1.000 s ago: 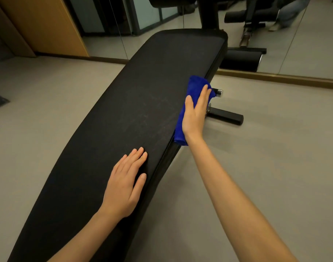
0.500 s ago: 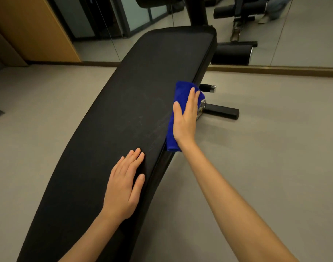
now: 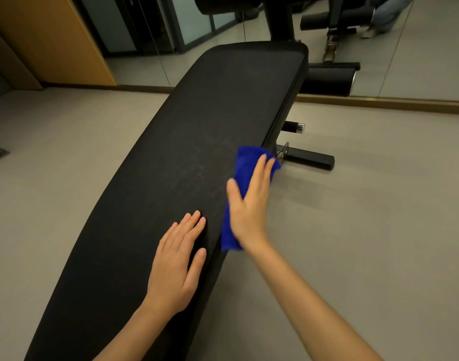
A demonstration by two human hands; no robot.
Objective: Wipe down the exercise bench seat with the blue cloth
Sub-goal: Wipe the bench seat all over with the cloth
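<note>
The right hand [image 3: 249, 204] presses flat on the folded blue cloth [image 3: 245, 162], palm down rather than clenched, pinning it over the right edge of the bench seat [image 3: 197, 131]. Since a second ago the cloth has slid nearer along that edge, so the wipe is travelling toward the person. The left hand [image 3: 177, 264] lies open and empty on the pad, unmoved, steadying it. Faint streaks mid-seat suggest the middle and left side likely remain to wipe.

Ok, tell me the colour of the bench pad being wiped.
Black, with faint pale streaks near the blue cloth; the bench pad shows best in the head view.
</note>
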